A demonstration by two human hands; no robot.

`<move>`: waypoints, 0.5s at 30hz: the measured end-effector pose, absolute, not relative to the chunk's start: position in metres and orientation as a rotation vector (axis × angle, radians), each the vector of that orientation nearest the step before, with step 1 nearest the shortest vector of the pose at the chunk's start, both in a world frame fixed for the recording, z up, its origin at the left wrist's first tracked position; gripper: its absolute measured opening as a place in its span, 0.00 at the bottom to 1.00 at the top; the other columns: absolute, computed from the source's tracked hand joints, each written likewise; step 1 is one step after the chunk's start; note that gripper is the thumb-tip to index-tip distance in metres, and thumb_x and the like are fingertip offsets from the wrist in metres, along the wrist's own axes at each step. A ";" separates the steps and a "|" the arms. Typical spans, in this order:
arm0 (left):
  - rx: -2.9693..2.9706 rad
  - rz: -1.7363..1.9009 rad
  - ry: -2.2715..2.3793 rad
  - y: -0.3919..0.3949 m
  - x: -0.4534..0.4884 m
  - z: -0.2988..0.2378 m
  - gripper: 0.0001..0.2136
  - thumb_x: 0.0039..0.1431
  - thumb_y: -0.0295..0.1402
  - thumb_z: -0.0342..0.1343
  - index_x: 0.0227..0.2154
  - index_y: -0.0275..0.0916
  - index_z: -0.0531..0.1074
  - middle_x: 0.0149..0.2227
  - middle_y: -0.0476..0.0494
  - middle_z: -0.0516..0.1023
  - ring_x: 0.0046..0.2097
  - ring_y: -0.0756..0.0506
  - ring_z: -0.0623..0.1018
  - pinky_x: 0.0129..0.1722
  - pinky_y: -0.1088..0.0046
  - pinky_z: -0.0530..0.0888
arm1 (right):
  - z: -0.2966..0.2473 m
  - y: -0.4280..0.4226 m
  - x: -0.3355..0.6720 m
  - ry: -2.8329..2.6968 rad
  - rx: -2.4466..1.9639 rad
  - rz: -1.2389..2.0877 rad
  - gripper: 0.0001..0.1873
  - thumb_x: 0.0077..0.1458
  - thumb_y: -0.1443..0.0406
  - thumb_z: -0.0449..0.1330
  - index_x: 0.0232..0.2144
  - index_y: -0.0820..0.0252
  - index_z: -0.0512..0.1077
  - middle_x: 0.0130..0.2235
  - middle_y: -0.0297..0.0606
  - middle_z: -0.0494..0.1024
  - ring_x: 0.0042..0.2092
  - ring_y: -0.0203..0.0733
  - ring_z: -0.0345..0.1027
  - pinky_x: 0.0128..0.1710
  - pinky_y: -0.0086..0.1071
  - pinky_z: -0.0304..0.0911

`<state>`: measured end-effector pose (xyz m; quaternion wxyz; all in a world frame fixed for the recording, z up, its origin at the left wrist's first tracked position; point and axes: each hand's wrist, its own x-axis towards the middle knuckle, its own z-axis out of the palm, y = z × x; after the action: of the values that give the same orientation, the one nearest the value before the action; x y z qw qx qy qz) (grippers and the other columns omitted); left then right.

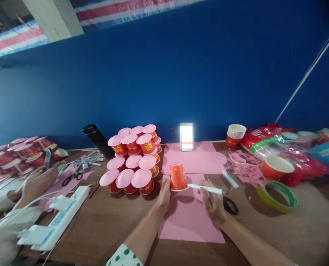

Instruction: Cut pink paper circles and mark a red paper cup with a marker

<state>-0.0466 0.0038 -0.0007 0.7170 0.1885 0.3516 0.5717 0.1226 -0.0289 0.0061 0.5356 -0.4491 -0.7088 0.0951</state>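
Over the pink sheets in front of us, one red paper cup (178,178) stands bottom-up in our left hand (163,194), fingers curled against its left side; we cannot tell whether its rim clears the paper. Our right hand (213,201) has its fingers pinched closed around one white pen (209,189), whose tip meets the cup's rim or sits just beside it. Pressing too hard there could, we judge, dent the thin wall or twist the cup out of a one-sided hold. Our right wrist lies close to one pair of black-handled scissors (230,205), so a careless sweep might drag them. Left of the cup, a tiered pile of cups with pink discs (141,179) shows at least twelve discs, others being partly hidden; a bump from our left forearm could topple it, as the discs overhang. Under and behind the work we count two areas of pink paper (190,225). To the right are one white tube (230,179), too many paper scraps (244,168) to count, one nested stack of cups (236,136), one open cup (277,168) and one roll of tape (281,207). Farther left we see one black flask (96,139), one power strip (66,218) with two plugs, a second pair of scissors (68,180), and a co-worker's two hands (37,183) with one phone (48,159).
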 end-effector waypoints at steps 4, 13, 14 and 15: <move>0.385 1.248 0.798 0.006 -0.047 -0.004 0.16 0.58 0.44 0.56 0.38 0.36 0.75 0.37 0.41 0.80 0.42 0.43 0.78 0.46 0.67 0.71 | 0.007 -0.028 0.121 -1.650 -0.996 0.242 0.09 0.63 0.68 0.49 0.41 0.58 0.68 0.33 0.41 0.75 0.35 0.43 0.72 0.36 0.39 0.71; 0.322 1.307 0.716 0.009 -0.048 -0.002 0.17 0.59 0.45 0.53 0.43 0.37 0.74 0.42 0.40 0.80 0.45 0.42 0.78 0.51 0.64 0.71 | -0.007 -0.014 0.113 -1.774 -0.974 0.105 0.19 0.60 0.73 0.53 0.52 0.57 0.67 0.43 0.44 0.78 0.46 0.45 0.73 0.45 0.40 0.70; 0.314 1.309 0.701 0.009 -0.048 -0.002 0.18 0.60 0.45 0.53 0.43 0.36 0.74 0.41 0.40 0.80 0.44 0.42 0.78 0.51 0.64 0.71 | -0.008 -0.014 0.112 -1.796 -0.991 0.112 0.19 0.60 0.73 0.52 0.53 0.57 0.66 0.44 0.45 0.77 0.46 0.46 0.73 0.45 0.40 0.71; 0.303 1.306 0.685 0.010 -0.048 -0.001 0.18 0.60 0.45 0.52 0.42 0.36 0.74 0.40 0.40 0.80 0.42 0.43 0.79 0.50 0.64 0.72 | -0.009 -0.014 0.112 -1.818 -1.007 0.122 0.20 0.60 0.72 0.52 0.54 0.58 0.66 0.45 0.46 0.77 0.47 0.46 0.73 0.45 0.41 0.71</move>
<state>-0.0478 0.0096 -0.0011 0.7298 0.1374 0.3110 0.5931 0.1121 -0.0143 -0.0094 0.5052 -0.4174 -0.7536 0.0506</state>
